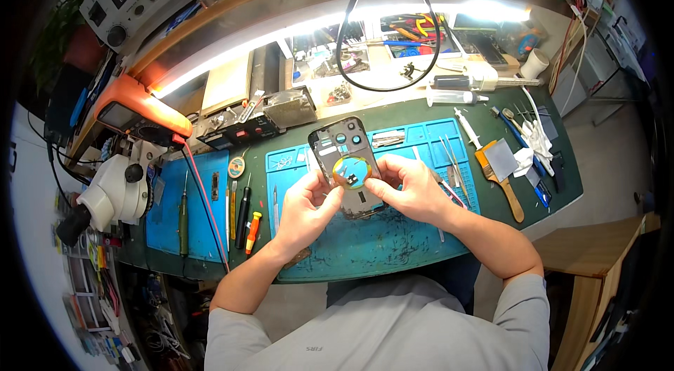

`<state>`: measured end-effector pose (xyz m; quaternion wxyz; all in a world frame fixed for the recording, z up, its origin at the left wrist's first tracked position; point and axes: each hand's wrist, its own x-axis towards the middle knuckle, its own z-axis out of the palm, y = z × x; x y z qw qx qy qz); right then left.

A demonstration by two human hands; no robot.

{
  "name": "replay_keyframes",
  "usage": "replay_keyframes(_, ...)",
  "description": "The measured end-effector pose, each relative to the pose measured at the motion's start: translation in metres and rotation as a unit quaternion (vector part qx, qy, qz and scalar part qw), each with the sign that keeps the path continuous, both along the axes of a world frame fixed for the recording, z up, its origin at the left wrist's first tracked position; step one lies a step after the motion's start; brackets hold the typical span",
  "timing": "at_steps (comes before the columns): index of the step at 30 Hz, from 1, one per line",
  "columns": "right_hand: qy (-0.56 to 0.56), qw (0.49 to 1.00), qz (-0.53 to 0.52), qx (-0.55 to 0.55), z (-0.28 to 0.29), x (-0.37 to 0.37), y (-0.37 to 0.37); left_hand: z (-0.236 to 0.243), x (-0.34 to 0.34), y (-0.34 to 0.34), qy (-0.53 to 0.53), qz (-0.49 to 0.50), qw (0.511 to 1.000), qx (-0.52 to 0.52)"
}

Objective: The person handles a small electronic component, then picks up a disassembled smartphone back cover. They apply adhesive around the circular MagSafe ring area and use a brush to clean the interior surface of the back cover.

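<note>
Above the blue work mat [379, 244], a dark phone back housing [324, 146] with round camera openings at its top is held up and slightly tilted. At its middle sits a round part [353, 167] with a yellowish rim and a blue centre; I cannot tell whether the blue is its own surface or the mat behind. My left hand [309, 202] is closed on the housing's left edge, thumb near the round part. On the other side my right hand [406, 188] grips the right edge, its thumb beside the round part's lower rim.
Right of the mat lie a wooden-handled brush [504, 178], syringes [456, 96] and white tissue [537, 141]. Tweezers [455, 164] rest on the mat's right side. Screwdrivers [243, 216], an orange multimeter [133, 108] and a microscope [116, 192] stand left. A black cable loop [340, 41] hangs ahead.
</note>
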<state>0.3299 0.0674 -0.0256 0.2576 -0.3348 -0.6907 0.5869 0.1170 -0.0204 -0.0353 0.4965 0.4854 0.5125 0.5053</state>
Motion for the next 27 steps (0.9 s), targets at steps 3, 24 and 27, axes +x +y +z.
replay_keyframes(3,0.004,1.000,-0.008,0.001,-0.006,-0.001,0.000,-0.002,0.000,0.000,-0.005,0.003,1.000,0.001)
replay_keyframes(24,0.018,1.000,-0.008,0.010,-0.002,-0.002,-0.002,0.008,-0.002,0.000,-0.026,-0.015,0.999,-0.033)
replay_keyframes(27,0.039,0.999,-0.008,-0.028,-0.003,-0.002,-0.001,0.012,-0.002,0.001,-0.031,-0.027,0.998,-0.051)
